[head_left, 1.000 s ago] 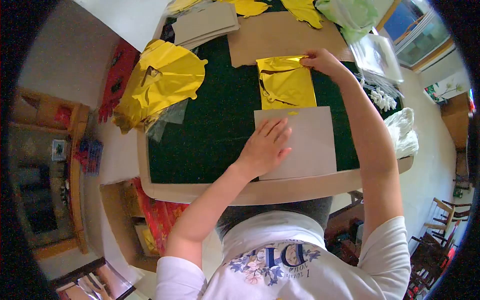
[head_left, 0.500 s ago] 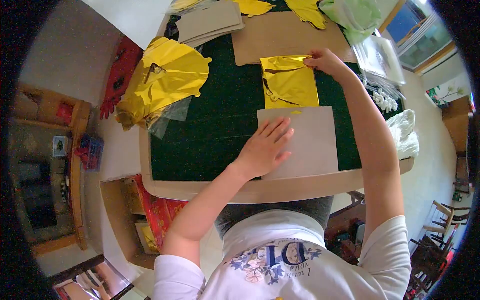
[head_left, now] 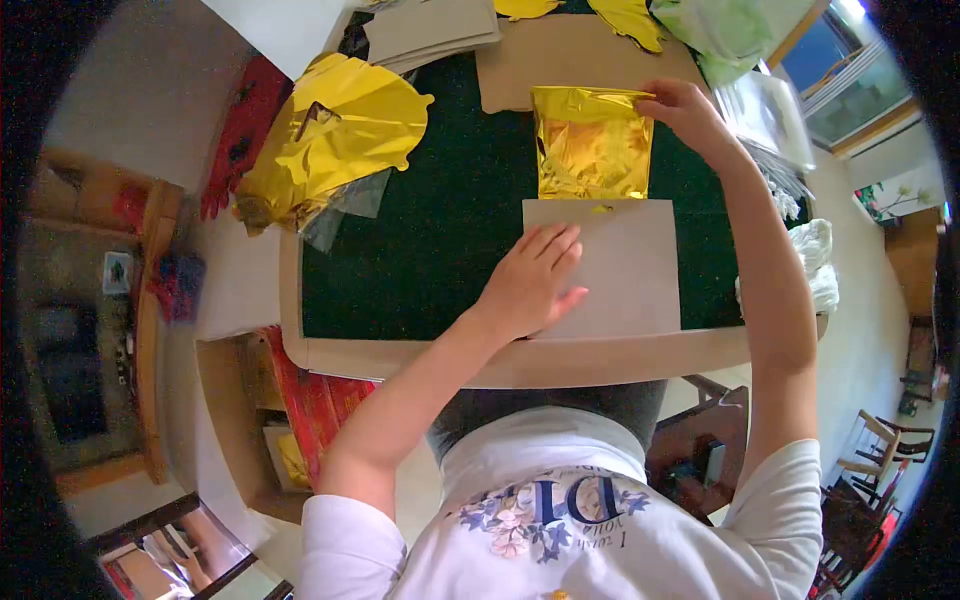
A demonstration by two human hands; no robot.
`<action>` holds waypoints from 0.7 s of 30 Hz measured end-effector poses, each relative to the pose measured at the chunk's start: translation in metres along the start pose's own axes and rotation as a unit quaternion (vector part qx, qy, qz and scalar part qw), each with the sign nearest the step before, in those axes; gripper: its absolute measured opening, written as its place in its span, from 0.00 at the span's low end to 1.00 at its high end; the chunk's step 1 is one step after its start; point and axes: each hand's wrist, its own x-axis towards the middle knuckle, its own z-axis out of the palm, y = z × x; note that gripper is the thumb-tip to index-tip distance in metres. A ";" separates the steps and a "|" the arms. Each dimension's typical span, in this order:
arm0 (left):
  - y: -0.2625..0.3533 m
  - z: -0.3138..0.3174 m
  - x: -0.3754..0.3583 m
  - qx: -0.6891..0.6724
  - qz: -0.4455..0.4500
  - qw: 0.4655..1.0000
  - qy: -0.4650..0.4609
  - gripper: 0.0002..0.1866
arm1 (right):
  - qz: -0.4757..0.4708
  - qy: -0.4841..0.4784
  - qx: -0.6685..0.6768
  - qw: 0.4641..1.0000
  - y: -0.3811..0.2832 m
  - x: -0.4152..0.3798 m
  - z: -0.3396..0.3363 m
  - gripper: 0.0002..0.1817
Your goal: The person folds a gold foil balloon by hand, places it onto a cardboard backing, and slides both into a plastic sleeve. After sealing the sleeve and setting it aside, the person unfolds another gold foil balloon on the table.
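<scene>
A folded gold foil sheet (head_left: 590, 148) stands partly raised on the dark green table mat (head_left: 440, 240), its lower edge tucked under a grey cardboard sheet (head_left: 625, 270). My right hand (head_left: 685, 108) pinches the foil's top right corner. My left hand (head_left: 530, 283) lies flat on the left part of the cardboard, fingers spread, pressing it down.
A heap of crumpled gold foil (head_left: 330, 135) and clear film lies at the mat's left. More cardboard sheets (head_left: 435, 30) and a brown board (head_left: 570, 55) sit at the far edge. Clear bags (head_left: 765, 110) and white pieces (head_left: 815, 265) lie at the right. The table's rim (head_left: 520, 365) runs near my body.
My right hand has lifted the foil's top edge up and away, so the foil now stands more upright. My left hand stays pressed on the cardboard.
</scene>
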 end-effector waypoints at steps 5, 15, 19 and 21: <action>0.001 0.000 0.000 0.006 -0.013 1.000 -0.004 0.28 | -0.046 0.008 0.047 0.998 -0.023 -0.032 -0.006 0.11; 0.001 0.000 -0.001 0.028 -0.011 0.999 -0.012 0.27 | -0.041 0.023 0.059 0.997 -0.070 -0.097 -0.004 0.05; 0.002 -0.001 -0.001 0.039 -0.012 0.999 -0.009 0.28 | -0.063 0.033 0.030 0.997 -0.077 -0.117 0.002 0.05; 0.002 0.000 -0.001 0.040 -0.019 0.999 -0.010 0.28 | -0.102 0.051 0.005 0.993 -0.080 -0.132 0.008 0.05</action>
